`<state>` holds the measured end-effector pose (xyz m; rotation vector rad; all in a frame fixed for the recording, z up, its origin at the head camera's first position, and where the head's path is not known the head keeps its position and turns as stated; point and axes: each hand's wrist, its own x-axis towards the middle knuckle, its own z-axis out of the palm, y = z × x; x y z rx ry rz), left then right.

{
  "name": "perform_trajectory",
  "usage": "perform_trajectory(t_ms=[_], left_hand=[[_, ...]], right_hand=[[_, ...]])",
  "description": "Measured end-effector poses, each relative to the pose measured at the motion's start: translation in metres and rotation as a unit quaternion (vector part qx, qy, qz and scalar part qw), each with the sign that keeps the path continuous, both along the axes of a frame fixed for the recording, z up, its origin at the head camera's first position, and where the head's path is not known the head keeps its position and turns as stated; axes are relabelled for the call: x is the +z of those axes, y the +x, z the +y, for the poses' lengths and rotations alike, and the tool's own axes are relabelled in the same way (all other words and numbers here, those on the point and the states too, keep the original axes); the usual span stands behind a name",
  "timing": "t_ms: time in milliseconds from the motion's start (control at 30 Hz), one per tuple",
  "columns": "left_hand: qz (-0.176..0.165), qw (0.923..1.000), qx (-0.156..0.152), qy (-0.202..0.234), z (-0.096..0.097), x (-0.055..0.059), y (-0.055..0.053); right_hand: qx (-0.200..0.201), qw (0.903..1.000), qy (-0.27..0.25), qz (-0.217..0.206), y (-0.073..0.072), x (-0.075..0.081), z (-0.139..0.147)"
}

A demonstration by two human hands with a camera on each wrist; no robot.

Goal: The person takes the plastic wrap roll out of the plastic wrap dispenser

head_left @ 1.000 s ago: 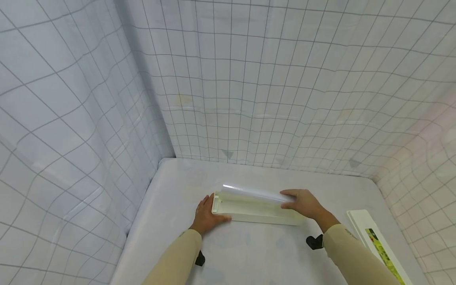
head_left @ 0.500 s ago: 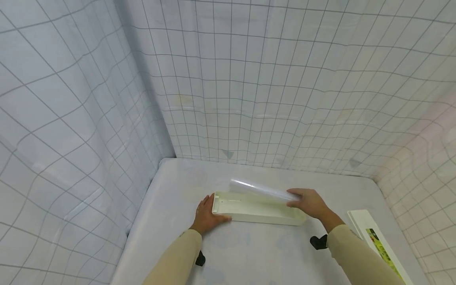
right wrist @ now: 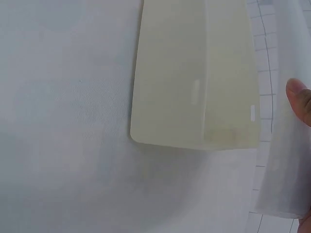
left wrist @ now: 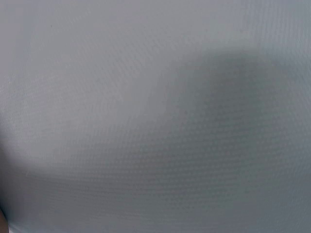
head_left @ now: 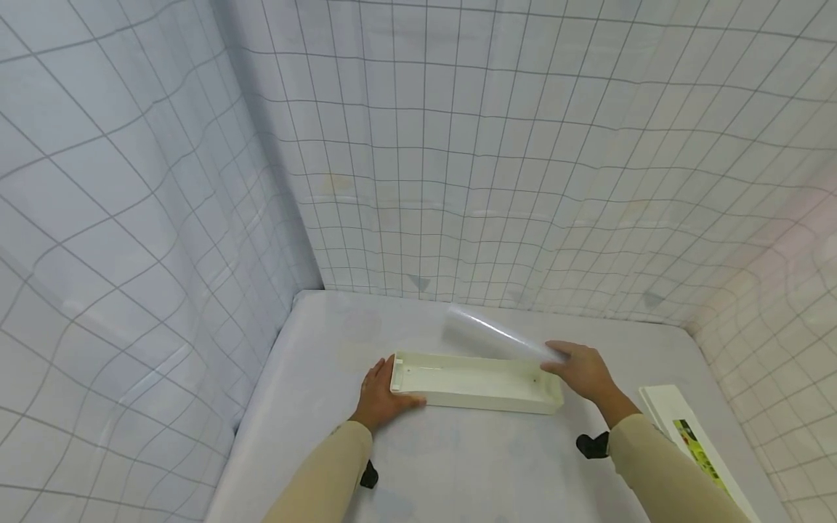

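Observation:
In the head view a long cream plastic box [head_left: 474, 400] lies open-topped on the white table, with nothing inside it. My left hand [head_left: 382, 399] grips its left end, thumb along the front wall and fingers at the end. A roll of cling film [head_left: 492, 334], clear and shiny, slants up and away behind the box. My right hand [head_left: 582, 370] holds the roll by its near right end. In the right wrist view the thumb [right wrist: 300, 99] lies on the film roll [right wrist: 286, 179], beside the box's end [right wrist: 170, 97]. The left wrist view holds only blurred table surface.
A long white lid [head_left: 665, 408] with a green and yellow picture label lies at the right, partly behind the right sleeve [head_left: 673, 465]. White grid-patterned curtains [head_left: 425, 181] enclose the table [head_left: 471, 465] at the back and both sides.
The roll of cling film has moved right and away from over the box, its far end swinging up and back. My right hand has shifted right with it; the left hand and box have stayed.

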<state>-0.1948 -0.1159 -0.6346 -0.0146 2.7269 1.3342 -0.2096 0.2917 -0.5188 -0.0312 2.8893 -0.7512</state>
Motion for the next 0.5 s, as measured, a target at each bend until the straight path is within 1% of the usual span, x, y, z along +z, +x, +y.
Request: perform_trajectory(t_ms=[200, 500], left_hand=[[-0.001, 1.0000, -0.002, -0.002, 0.000, -0.001, -0.001], [0.007, 1.0000, -0.003, 0.003, -0.001, 0.000, 0.000]], right_hand=[[-0.024, 0.9997, -0.009, -0.001, 0.003, 0.002, 0.010], [-0.040, 0.9992, -0.007, -0.003, 0.006, -0.004, 0.028]])
